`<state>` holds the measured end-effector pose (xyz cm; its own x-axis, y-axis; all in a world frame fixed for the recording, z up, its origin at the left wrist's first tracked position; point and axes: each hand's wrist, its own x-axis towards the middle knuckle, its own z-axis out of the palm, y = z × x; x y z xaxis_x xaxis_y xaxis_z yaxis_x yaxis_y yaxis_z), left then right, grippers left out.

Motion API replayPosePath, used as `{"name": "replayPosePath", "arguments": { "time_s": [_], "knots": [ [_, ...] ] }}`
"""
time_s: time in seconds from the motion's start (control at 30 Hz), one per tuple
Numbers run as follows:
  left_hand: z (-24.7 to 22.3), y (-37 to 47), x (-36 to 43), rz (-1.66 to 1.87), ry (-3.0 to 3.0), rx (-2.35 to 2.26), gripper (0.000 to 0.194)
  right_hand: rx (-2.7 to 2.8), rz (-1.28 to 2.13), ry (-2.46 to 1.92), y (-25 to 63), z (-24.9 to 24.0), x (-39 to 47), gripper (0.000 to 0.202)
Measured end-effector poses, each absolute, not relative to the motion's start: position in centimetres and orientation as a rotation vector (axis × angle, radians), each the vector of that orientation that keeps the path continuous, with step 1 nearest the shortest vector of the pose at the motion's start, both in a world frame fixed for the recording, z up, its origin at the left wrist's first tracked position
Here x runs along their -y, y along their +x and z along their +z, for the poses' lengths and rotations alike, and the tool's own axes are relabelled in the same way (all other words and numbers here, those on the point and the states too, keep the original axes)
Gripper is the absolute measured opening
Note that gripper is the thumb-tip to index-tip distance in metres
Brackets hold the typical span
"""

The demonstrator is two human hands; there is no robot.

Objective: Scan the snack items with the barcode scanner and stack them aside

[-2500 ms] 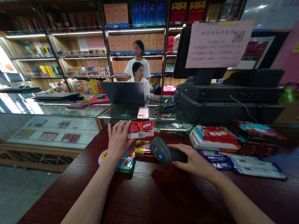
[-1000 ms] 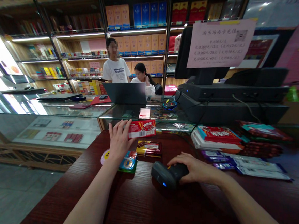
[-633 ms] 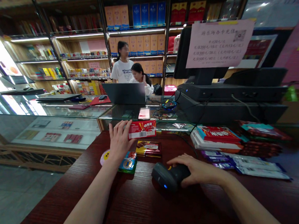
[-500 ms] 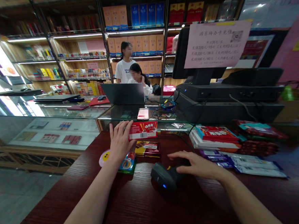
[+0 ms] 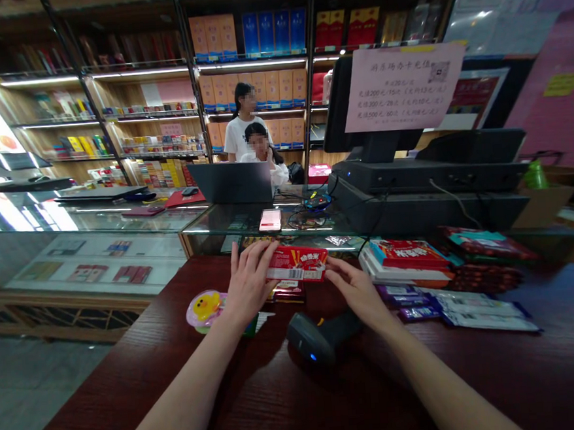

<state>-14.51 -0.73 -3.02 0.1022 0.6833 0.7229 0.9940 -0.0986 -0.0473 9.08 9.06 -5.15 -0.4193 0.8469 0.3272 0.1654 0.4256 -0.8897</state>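
A long red snack box (image 5: pixel 297 264) with a barcode along its lower edge is held above the brown tabletop. My left hand (image 5: pixel 253 277) is closed on the box's left end. At the right end, the thumb and fingers of my right hand (image 5: pixel 355 287) pinch the corner. Partly hidden under the box lies a dark red and yellow packet (image 5: pixel 288 292). A black barcode scanner (image 5: pixel 311 339) with a blue light rests nearer me, its handle reaching toward my right wrist. Left of my left hand sits a round pink package with a yellow duck (image 5: pixel 205 307).
Red and white snack boxes (image 5: pixel 408 259) are stacked on the right, near purple wrappers (image 5: pixel 406 301) and white-blue packets (image 5: pixel 485 312). Behind them stands a monitor (image 5: pixel 338 106) bearing a pink sign. Two people are beyond a laptop (image 5: pixel 233 183) on the glass counter (image 5: pixel 209 222).
My left hand has carried the red snack box slightly right and nearer. My right hand has left the scanner's handle area, moved forward and taken the box's right end.
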Motion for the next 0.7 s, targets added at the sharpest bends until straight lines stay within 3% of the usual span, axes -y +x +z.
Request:
{"name": "replayPosePath", "arguments": {
  "time_s": [0.27, 0.5, 0.7],
  "knots": [
    [-3.4, -14.1, 0.6, -0.765, -1.814, 1.659, 0.078, 1.75, 1.06, -0.855, 9.2, -4.4, -8.6, 0.032],
    [-3.2, -14.2, 0.5, -0.779, -1.875, 1.79, 0.079, 1.755, 0.959, -0.862, 9.0, -4.8, -8.5, 0.032],
    [-3.5, -14.8, 0.2, -1.271, -2.128, 1.81, 0.064, 1.729, 0.804, -0.912, 9.2, -5.6, -8.7, 0.033]
  ]
}}
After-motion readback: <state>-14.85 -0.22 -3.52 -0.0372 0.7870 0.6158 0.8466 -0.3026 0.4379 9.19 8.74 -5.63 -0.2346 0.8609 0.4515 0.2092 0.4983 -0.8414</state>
